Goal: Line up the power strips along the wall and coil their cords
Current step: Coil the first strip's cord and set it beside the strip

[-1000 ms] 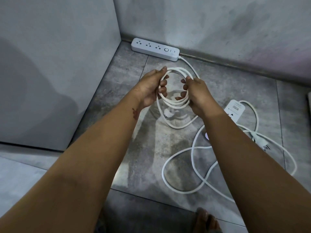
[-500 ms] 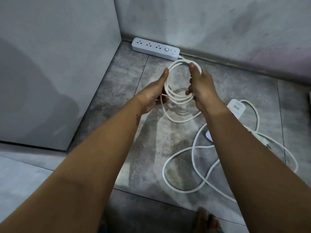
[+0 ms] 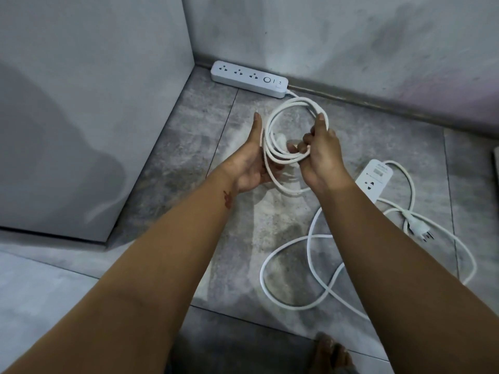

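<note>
A white power strip (image 3: pixel 248 79) lies against the back wall in the corner. Its white cord is wound into a coil (image 3: pixel 280 112) held just in front of it. My right hand (image 3: pixel 321 160) grips the coil's right side, thumb up along the loop. My left hand (image 3: pixel 249 160) is flat and spread against the coil's left side, fingers extended, with the loops resting against the palm. A second white power strip (image 3: pixel 374 179) lies on the floor to the right, partly hidden by my right forearm, with its loose cord (image 3: pixel 299 298) sprawled in loops and its plug (image 3: pixel 420 228) beside it.
A grey panel (image 3: pixel 94 103) forms the left wall of the corner. The stained back wall (image 3: pixel 351 36) meets the grey tiled floor (image 3: pixel 172 163) at a dark skirting. A bare foot (image 3: pixel 332 352) shows at the bottom edge.
The coil has been lifted slightly toward the wall strip. My left hand has opened flat against the coil, and my right thumb has risen along the loop.
</note>
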Demonstrator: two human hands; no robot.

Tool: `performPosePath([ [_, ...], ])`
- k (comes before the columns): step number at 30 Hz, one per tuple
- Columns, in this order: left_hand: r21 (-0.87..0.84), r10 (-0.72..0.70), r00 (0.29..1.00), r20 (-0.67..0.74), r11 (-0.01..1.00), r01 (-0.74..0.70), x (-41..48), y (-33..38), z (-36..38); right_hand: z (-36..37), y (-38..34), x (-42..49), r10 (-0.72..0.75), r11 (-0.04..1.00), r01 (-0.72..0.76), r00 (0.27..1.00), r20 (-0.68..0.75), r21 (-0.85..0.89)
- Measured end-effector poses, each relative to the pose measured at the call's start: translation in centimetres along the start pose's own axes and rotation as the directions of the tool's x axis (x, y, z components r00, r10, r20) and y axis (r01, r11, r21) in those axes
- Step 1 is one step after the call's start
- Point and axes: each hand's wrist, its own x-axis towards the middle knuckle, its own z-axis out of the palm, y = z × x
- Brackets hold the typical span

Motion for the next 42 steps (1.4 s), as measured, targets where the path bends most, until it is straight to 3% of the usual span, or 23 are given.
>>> performPosePath([
  [3,-0.064,0.077,0.993,-0.09,0.995,-0.083,0.4,0.2,0.5,-0.2,0.1,-0.6,0.115,0.99,-0.112,0.993,-0.023,0.09],
  [7,-0.172,0.166,0.952,-0.258,0.961,-0.214,0.4,1.1,1.0,-0.9,1.4,-1.0,0.157,0.94,-0.161,0.987,-0.038,-0.3],
  [10,-0.168,0.185,0.94,-0.288,0.956,-0.24,0.0,2.0,1.6,-1.4,2.2,-1.1,0.197,0.881,-0.185,0.98,-0.017,-0.436],
  [12,-0.167,0.211,0.927,-0.309,0.948,-0.271,0.0,2.4,1.8,-1.9,2.0,-1.2,0.298,0.8,-0.247,0.955,0.004,-0.547],
  [14,-0.059,0.261,0.918,-0.3,0.955,-0.291,0.2,2.7,1.8,-2.3,1.7,-1.0,0.344,0.658,-0.244,0.939,-0.004,-0.712],
  [17,0.263,0.324,0.914,-0.244,0.929,-0.259,0.6,3.1,1.8,-2.7,1.0,0.1,0.067,0.39,-0.086,0.996,-0.064,-0.917],
  [19,0.398,0.341,0.916,-0.211,0.886,-0.239,0.9,3.5,2.0,-2.5,0.1,0.2,-0.162,0.347,0.106,0.986,0.051,-0.932],
  [21,0.479,0.354,0.918,-0.177,0.846,-0.234,1.1,3.9,2.4,-2.2,-0.9,0.3,-0.279,0.272,0.287,0.937,0.21,-0.918],
  [23,0.52,0.353,0.927,-0.128,0.819,-0.24,1.3,4.4,2.8,-2.2,-1.5,0.9,-0.302,0.133,0.372,0.898,0.319,-0.919],
  [27,0.603,0.32,0.945,-0.074,0.769,-0.213,1.7,5.2,3.6,-3.0,-2.1,2.3,-0.318,-0.107,0.379,0.863,0.393,-0.919],
  [30,0.598,0.333,0.94,-0.081,0.77,-0.221,2.3,5.5,4.1,-3.6,-2.2,2.8,-0.339,-0.222,0.358,0.844,0.416,-0.907],
  [32,0.553,0.361,0.929,-0.077,0.791,-0.261,2.8,5.8,4.1,-3.7,-2.1,3.2,-0.302,-0.186,0.3,0.889,0.345,-0.936],
  [34,0.53,0.357,0.933,-0.052,0.801,-0.277,3.1,6.1,3.7,-4.0,-2.0,3.5,-0.251,-0.038,0.197,0.947,0.201,-0.98],
  [36,0.568,0.306,0.951,-0.036,0.79,-0.233,3.2,6.2,3.3,-4.4,-1.9,4.2,-0.139,0.281,0.043,0.99,0.003,-0.959],
  [38,0.573,0.228,0.972,-0.049,0.804,-0.16,3.4,5.8,2.9,-4.6,-1.7,5.0,-0.011,0.573,-0.099,0.992,-0.129,-0.814],
  [40,0.511,0.173,0.982,-0.076,0.852,-0.111,4.0,5.1,2.8,-4.8,-1.2,5.7,0.07,0.687,-0.176,0.982,-0.177,-0.705],
  [42,0.428,0.178,0.977,-0.115,0.897,-0.113,4.8,4.4,2.9,-5.1,-0.7,6.0,0.113,0.709,-0.204,0.978,-0.177,-0.675],
])
